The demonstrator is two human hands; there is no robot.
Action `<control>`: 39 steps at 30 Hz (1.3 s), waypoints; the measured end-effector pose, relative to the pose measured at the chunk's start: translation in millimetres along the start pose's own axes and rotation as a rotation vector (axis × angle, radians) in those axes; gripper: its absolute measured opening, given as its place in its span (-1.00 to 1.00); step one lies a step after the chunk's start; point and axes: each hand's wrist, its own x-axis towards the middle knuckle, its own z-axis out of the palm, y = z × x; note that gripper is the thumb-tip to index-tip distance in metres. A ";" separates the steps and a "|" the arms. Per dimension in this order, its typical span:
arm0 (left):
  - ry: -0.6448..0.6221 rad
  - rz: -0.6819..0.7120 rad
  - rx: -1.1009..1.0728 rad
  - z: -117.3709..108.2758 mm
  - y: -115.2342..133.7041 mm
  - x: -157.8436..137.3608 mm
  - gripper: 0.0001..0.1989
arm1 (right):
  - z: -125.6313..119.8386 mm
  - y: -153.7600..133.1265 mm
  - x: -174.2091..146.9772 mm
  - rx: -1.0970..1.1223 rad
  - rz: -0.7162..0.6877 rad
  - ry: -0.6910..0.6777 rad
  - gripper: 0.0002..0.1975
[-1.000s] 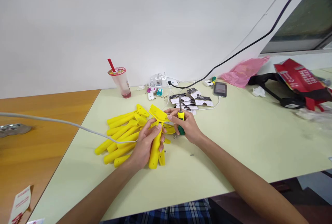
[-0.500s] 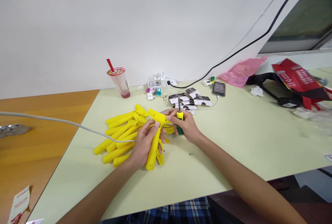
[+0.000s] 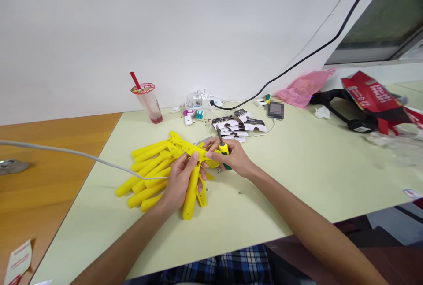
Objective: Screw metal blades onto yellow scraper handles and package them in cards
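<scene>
My left hand (image 3: 180, 179) is closed around a yellow plastic T-shaped handle (image 3: 191, 194), its thumb pressed near the joint of the grip and the wide head. In my right hand (image 3: 236, 157) is a screwdriver (image 3: 224, 149) with a yellow and green handle, its shaft tilted up and left. The right thumb and fingers also touch the right end of the handle's head. Several more yellow handles (image 3: 145, 197) lie in a pile left of and behind my left hand. Small metal screws (image 3: 240, 193) are scattered on the table; some parts under my hands are hidden.
A plastic cup (image 3: 150, 104) with a red straw stands at the back left. Printed cards (image 3: 254, 125), a power strip with cables (image 3: 201, 99) and a small screen device (image 3: 275, 110) lie along the back. A grey cable (image 3: 99, 160) crosses from the left. A red bag (image 3: 373, 95) is at right.
The handle's head has tipped flatter in my hands. The screwdriver has swung from upright to leaning left. The whole view has shifted slightly.
</scene>
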 end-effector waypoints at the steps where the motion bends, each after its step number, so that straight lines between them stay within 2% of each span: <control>1: -0.003 0.004 -0.004 0.1 0.6 0.1 -0.60 | -1.3 -2.0 0.6 -0.012 -0.003 0.005 -0.69; 4: -0.022 0.025 -0.039 -1.0 3.0 0.9 -0.62 | -13.1 -11.0 2.2 -0.092 -0.005 0.087 -0.62; 7: -0.046 0.031 -0.109 -3.8 6.6 2.2 -0.63 | -38.6 -21.4 -3.3 -0.345 0.044 0.163 -0.58; 10: -0.061 -0.014 -0.190 -6.5 11.4 3.1 -0.60 | -67.7 -24.8 -20.8 -0.736 0.078 0.026 -0.60; 13: -0.091 -0.065 -0.272 -8.0 16.1 2.5 -0.60 | -83.4 -18.4 -41.1 -0.943 0.128 -0.067 -0.63; 17: -0.188 -0.126 -0.395 -11.4 18.0 1.3 -0.60 | -76.1 -7.1 -48.9 -0.972 0.152 -0.110 -0.66; 24: -0.341 -0.167 -0.518 -23.0 17.3 1.1 -0.63 | -57.1 -7.0 -26.7 -1.004 0.257 -0.224 -0.85; 29: -0.363 -0.149 -0.563 -24.7 23.0 -0.2 -0.60 | -54.3 -14.4 -22.5 -1.014 0.291 -0.239 -0.79; 35: -0.422 -0.162 -0.607 -27.9 26.8 -3.0 -0.63 | -54.7 -35.9 -19.7 -1.022 0.290 -0.321 -0.87; 39: -0.392 -0.159 -0.639 -26.5 29.3 -2.5 -0.62 | -65.9 -71.9 -22.4 -1.017 0.313 -0.294 -0.79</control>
